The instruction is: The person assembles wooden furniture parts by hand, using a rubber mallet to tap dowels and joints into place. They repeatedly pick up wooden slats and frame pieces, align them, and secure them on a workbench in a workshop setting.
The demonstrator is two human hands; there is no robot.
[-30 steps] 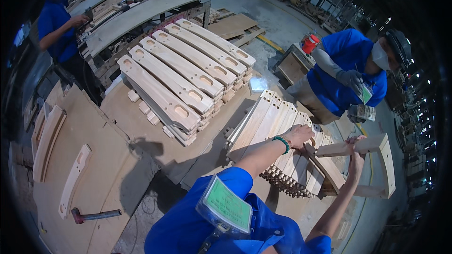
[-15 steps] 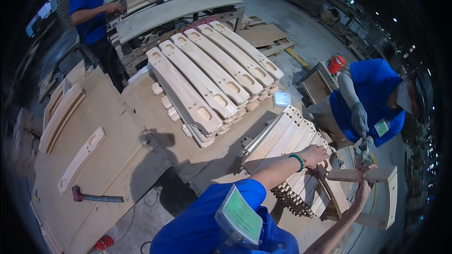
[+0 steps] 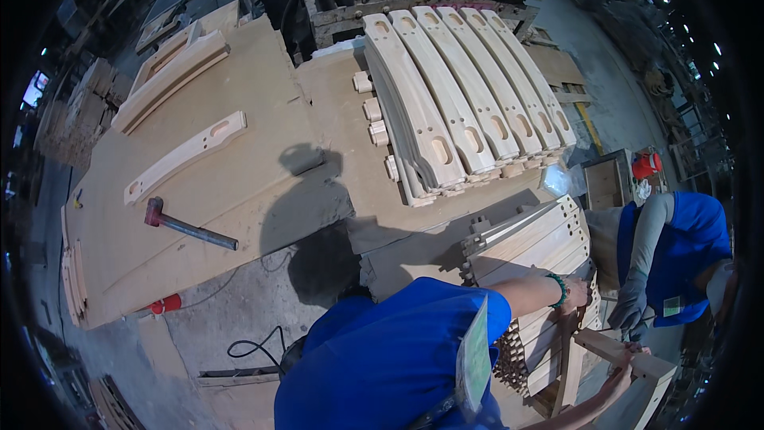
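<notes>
My left hand (image 3: 575, 295), below a green beaded bracelet, is closed over the upper end of a light wooden frame (image 3: 570, 370). My right hand (image 3: 629, 357) wraps round a rail of the same frame, near its right corner. Part of the frame is cut off at the lower edge. Beneath and beside my left forearm lies a stack of wooden slats (image 3: 529, 251) with holes near their ends and many peg-like ends along the side. A co-worker's gloved hand (image 3: 630, 302) is just beyond the frame; what it holds is hard to make out.
Curved wooden rails with slots (image 3: 469, 95) lie in a row on the table (image 3: 334, 111). At left are one loose rail (image 3: 187, 155), a hammer (image 3: 191, 224) and more rails (image 3: 171, 80). A red container (image 3: 646, 164) stands behind the co-worker (image 3: 684, 247). A cable (image 3: 259, 342) trails on the floor.
My view has turned left, so the table and stacks sit farther right. Both hands stay on the frame. The co-worker's gloved hand remains close to it.
</notes>
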